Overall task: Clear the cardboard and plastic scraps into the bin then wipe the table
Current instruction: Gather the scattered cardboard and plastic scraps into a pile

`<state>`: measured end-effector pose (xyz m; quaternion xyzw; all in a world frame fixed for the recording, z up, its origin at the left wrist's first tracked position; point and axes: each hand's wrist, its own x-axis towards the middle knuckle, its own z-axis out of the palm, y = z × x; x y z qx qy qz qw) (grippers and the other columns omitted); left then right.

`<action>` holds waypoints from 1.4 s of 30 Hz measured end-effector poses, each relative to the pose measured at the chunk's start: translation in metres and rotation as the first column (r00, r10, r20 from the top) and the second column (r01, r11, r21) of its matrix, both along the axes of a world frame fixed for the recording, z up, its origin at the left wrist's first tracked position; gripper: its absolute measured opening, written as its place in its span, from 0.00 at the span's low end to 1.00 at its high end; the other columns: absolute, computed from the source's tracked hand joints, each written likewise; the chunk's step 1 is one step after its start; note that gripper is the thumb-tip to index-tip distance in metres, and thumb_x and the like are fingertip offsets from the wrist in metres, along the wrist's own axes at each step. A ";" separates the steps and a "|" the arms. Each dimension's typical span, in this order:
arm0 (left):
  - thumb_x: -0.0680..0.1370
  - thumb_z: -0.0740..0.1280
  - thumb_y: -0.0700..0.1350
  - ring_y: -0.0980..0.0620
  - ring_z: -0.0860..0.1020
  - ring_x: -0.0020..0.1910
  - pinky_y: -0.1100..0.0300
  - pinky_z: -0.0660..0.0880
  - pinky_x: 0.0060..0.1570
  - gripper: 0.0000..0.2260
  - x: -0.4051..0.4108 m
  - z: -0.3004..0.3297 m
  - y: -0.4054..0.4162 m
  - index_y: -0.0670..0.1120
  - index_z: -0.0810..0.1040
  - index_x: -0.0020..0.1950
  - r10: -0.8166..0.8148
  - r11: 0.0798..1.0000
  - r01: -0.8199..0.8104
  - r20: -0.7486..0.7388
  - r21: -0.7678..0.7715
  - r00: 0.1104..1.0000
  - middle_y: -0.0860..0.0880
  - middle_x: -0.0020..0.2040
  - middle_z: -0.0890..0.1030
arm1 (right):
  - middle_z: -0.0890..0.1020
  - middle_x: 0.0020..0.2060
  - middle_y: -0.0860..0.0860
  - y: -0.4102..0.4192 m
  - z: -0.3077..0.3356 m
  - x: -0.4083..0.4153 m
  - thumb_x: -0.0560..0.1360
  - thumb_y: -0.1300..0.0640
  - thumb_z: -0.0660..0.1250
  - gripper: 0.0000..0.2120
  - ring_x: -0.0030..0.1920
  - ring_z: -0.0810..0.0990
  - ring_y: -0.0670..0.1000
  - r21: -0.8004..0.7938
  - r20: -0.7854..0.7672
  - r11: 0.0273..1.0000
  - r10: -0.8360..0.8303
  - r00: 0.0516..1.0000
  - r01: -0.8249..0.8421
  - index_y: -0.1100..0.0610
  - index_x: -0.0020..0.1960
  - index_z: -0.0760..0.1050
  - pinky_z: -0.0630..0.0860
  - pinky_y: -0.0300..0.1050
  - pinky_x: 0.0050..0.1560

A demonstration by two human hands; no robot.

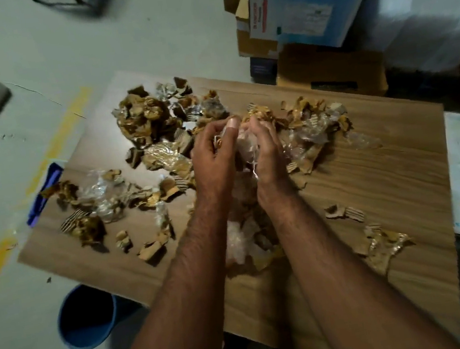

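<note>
both forearms come up from 6 o'clock and meet over the middle of the table (383,171), the left hand (215,158) and the right hand (266,152) cupped toward each other with a clump of scraps (241,146) pressed between the palms. the left hand's fingers are curled round the clump with the thumb on top; the right hand's fingers are curled round its far side. crinkled clear plastic shows between the hands and hangs down between the wrists.

judged from how things lie, the task is at an early stage. most of the litter is on the wood: a big heap of torn cardboard (148,120) and plastic at 11 o'clock of the hands, a looser spread (101,203) at 9 o'clock toward the table's left edge, more (316,127) just beside the right hand at 2 o'clock, and small pieces (379,248) at 4 o'clock near the right forearm. the blue bin (87,319) stands on the floor at 8 o'clock, off the table's near-left corner; nothing can be made out in the part of it that shows. no cloth can be picked out, so wiping looks a long way off.

the clump is loose and springy, so bits may drop on the carry to the bin.
</note>
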<state>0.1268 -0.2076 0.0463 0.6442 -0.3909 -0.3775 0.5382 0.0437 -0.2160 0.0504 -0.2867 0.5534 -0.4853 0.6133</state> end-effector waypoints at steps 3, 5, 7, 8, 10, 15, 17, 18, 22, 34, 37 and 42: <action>0.77 0.57 0.71 0.46 0.74 0.69 0.36 0.68 0.71 0.21 0.028 -0.016 0.007 0.60 0.81 0.56 -0.060 0.998 0.051 0.214 0.047 0.975 0.55 0.61 0.80 | 0.83 0.52 0.47 0.011 -0.008 0.029 0.82 0.40 0.59 0.19 0.50 0.83 0.45 -0.159 -0.240 0.987 -0.041 0.970 0.002 0.52 0.60 0.79 0.80 0.46 0.51; 0.80 0.50 0.68 0.47 0.70 0.74 0.37 0.61 0.75 0.26 0.043 -0.036 0.007 0.57 0.80 0.64 -0.136 0.989 0.113 0.285 0.095 0.949 0.54 0.68 0.77 | 0.82 0.57 0.49 0.011 -0.018 0.041 0.81 0.41 0.57 0.19 0.55 0.81 0.48 -0.266 -0.445 0.962 -0.061 0.894 -0.067 0.51 0.59 0.79 0.79 0.50 0.55; 0.84 0.49 0.62 0.46 0.66 0.78 0.35 0.58 0.76 0.24 0.056 -0.057 0.002 0.56 0.76 0.71 -0.270 0.960 0.209 0.428 0.186 0.862 0.51 0.76 0.73 | 0.80 0.63 0.51 0.007 -0.033 0.047 0.80 0.42 0.55 0.22 0.60 0.80 0.51 -0.303 -0.672 0.930 -0.054 0.738 -0.208 0.50 0.65 0.78 0.77 0.56 0.62; 0.84 0.49 0.60 0.45 0.62 0.80 0.35 0.57 0.77 0.24 0.060 -0.065 -0.001 0.55 0.74 0.75 -0.318 0.944 0.221 0.505 0.244 0.803 0.50 0.79 0.69 | 0.78 0.67 0.51 0.004 -0.039 0.048 0.81 0.42 0.54 0.23 0.64 0.78 0.52 -0.273 -0.757 0.925 -0.037 0.652 -0.265 0.50 0.68 0.77 0.73 0.59 0.67; 0.83 0.49 0.59 0.44 0.55 0.83 0.35 0.54 0.79 0.27 0.062 -0.068 0.002 0.52 0.70 0.79 -0.346 0.929 0.210 0.516 0.304 0.784 0.46 0.83 0.62 | 0.73 0.74 0.50 0.002 -0.049 0.046 0.83 0.42 0.52 0.24 0.72 0.72 0.52 -0.150 -0.869 0.931 0.035 0.493 -0.331 0.46 0.75 0.72 0.61 0.63 0.76; 0.85 0.60 0.53 0.57 0.63 0.72 0.61 0.68 0.66 0.23 0.070 -0.064 0.002 0.50 0.65 0.79 -0.296 0.955 0.254 0.451 0.151 0.842 0.40 0.83 0.56 | 0.65 0.80 0.51 -0.009 -0.067 0.040 0.86 0.42 0.53 0.23 0.78 0.65 0.53 0.092 -0.936 0.940 0.195 0.294 -0.330 0.46 0.79 0.65 0.50 0.62 0.79; 0.84 0.62 0.52 0.57 0.69 0.62 0.68 0.71 0.54 0.23 0.074 -0.072 -0.006 0.46 0.65 0.77 -0.293 0.956 0.243 0.450 0.167 0.844 0.39 0.77 0.65 | 0.63 0.81 0.51 -0.014 -0.069 0.042 0.86 0.41 0.52 0.24 0.80 0.61 0.54 0.165 -0.925 0.932 0.260 0.276 -0.322 0.45 0.80 0.64 0.49 0.64 0.79; 0.84 0.62 0.54 0.56 0.71 0.60 0.62 0.74 0.54 0.22 0.075 -0.075 -0.008 0.46 0.66 0.74 -0.306 0.951 0.239 0.461 0.198 0.833 0.41 0.73 0.69 | 0.61 0.82 0.52 -0.016 -0.069 0.042 0.86 0.40 0.51 0.24 0.81 0.59 0.54 0.196 -0.919 0.928 0.287 0.272 -0.319 0.45 0.80 0.64 0.48 0.65 0.79; 0.81 0.51 0.65 0.43 0.76 0.68 0.31 0.68 0.69 0.25 0.081 -0.073 -0.010 0.51 0.71 0.69 -0.395 0.913 0.284 0.453 0.293 0.799 0.47 0.67 0.78 | 0.58 0.83 0.51 -0.019 -0.060 0.043 0.85 0.36 0.52 0.26 0.81 0.59 0.54 0.205 -0.900 0.931 0.300 0.316 -0.302 0.42 0.80 0.62 0.47 0.66 0.79; 0.81 0.47 0.72 0.43 0.75 0.70 0.35 0.69 0.71 0.35 0.113 -0.028 -0.007 0.51 0.75 0.71 -0.437 0.897 0.388 0.300 0.211 0.848 0.46 0.69 0.78 | 0.69 0.76 0.51 0.006 -0.012 0.006 0.83 0.37 0.58 0.22 0.70 0.74 0.56 -0.006 -0.840 0.959 0.150 0.522 -0.285 0.41 0.74 0.71 0.67 0.69 0.72; 0.81 0.46 0.70 0.44 0.63 0.80 0.30 0.54 0.77 0.33 0.094 -0.009 0.007 0.54 0.67 0.80 -0.470 0.883 0.407 0.464 0.236 0.751 0.47 0.81 0.65 | 0.71 0.75 0.50 0.022 -0.005 -0.007 0.82 0.36 0.57 0.23 0.69 0.74 0.54 -0.062 -0.827 0.972 0.078 0.556 -0.227 0.43 0.73 0.71 0.71 0.66 0.70; 0.82 0.50 0.65 0.50 0.49 0.84 0.42 0.38 0.79 0.32 0.033 0.015 0.036 0.50 0.64 0.82 -0.348 0.914 0.396 0.676 0.091 0.649 0.49 0.85 0.55 | 0.75 0.72 0.50 0.066 -0.001 -0.053 0.81 0.37 0.57 0.27 0.69 0.76 0.52 -0.185 -0.814 0.979 -0.102 0.572 -0.089 0.49 0.74 0.72 0.73 0.62 0.69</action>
